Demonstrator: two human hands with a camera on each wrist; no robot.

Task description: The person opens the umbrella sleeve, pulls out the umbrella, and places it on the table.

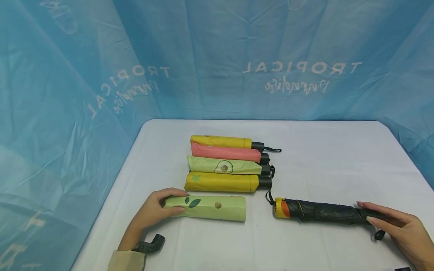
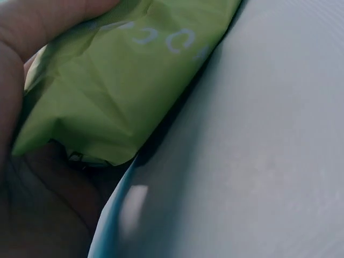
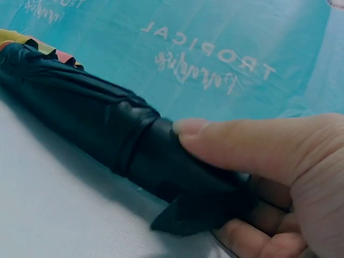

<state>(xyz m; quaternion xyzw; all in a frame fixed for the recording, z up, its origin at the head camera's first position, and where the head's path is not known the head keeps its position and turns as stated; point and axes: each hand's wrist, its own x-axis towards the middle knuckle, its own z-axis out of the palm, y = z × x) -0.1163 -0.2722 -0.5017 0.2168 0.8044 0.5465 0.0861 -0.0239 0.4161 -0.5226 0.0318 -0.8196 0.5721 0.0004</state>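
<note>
Left hand (image 1: 154,205): my fingers pinch the green sleeve (image 1: 207,211) at its left end.
Right hand (image 1: 405,226): I grip the black umbrella (image 1: 329,212) by its right end.
Green sleeve: just my side of the front yellow umbrella (image 1: 222,183), nearly parallel; seems soft, light, best held by an end.
Black umbrella: right of the front yellow umbrella, yellow-orange end pointing left; probably stiff, slippery.

Both hands (image 1: 154,208) (image 1: 407,229) curled, well apart
</note>
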